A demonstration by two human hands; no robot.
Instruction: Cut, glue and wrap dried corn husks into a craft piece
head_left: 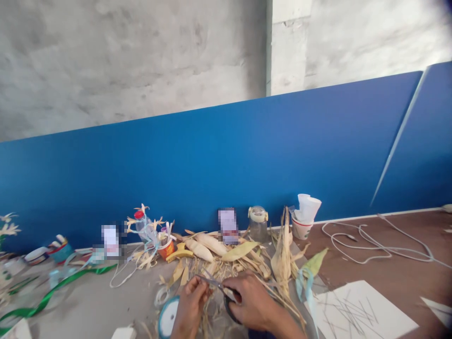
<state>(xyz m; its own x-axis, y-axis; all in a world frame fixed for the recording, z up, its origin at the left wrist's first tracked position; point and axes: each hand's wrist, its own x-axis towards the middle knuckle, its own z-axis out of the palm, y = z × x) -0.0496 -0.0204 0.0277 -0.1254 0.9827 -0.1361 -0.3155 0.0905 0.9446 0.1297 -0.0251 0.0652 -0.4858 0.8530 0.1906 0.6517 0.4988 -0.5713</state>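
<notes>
Looks like trimming: right hand (249, 299) has fingers wrapped on scissors (216, 283), over the worktop (139, 296), near the dry husks (212, 244). Left hand (191, 301) curled by the blades; can't tell if it's pinching anything. Next cut calls for those fingers staying clear.

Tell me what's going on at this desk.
A person's right hand holds black-handled scissors up to the left hand, which is drawn into a pinch; anything in it is too small to make out. Dried corn husks lie heaped beyond, and a white sheet strewn with thin sticks lies off to the right.
</notes>
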